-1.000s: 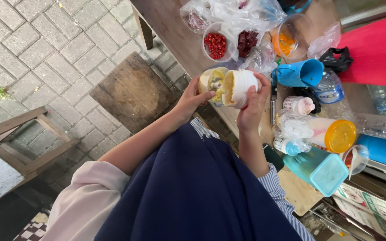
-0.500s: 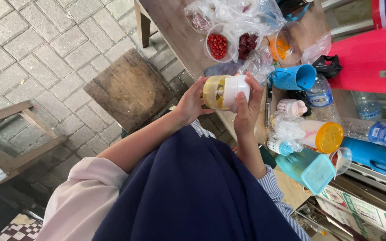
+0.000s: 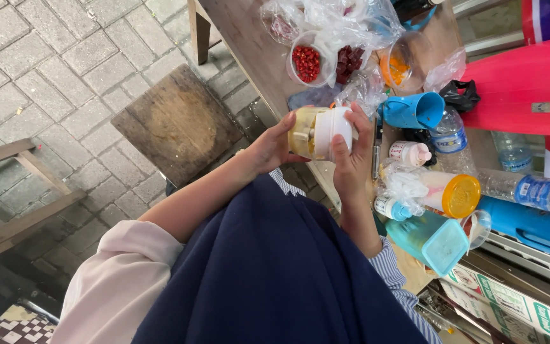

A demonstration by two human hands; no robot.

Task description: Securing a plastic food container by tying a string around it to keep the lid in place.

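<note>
Two hands share one small chopper jar (image 3: 319,132), held on its side in the air just above the near edge of the wooden table (image 3: 249,38), not resting on anything. Its clear cup end, smeared inside with yellow paste, points toward the left hand (image 3: 274,148), whose fingers are curled round that cup from below and behind; its white lid end sits in the right hand (image 3: 350,159), fingers wrapped over the lid's rim and thumb laid along the side. Both grips are closed firmly on the jar, one on each half, which looks like the hold for steadying the cup while the lid is turned or pressed (whether the lid is fully seated I cannot tell). Just beyond the jar lie a bowl of red berries (image 3: 306,62), crumpled clear plastic bags (image 3: 345,19) and a tub with orange pieces (image 3: 397,67). To the right, a blue plastic jug (image 3: 415,109) lies tipped over beside a small pink-capped bottle (image 3: 410,151), with a yellow-lidded container (image 3: 456,193) and a teal box (image 3: 433,241) nearer the body. A worn wooden stool (image 3: 176,124) stands on the paving below the left forearm.
</note>
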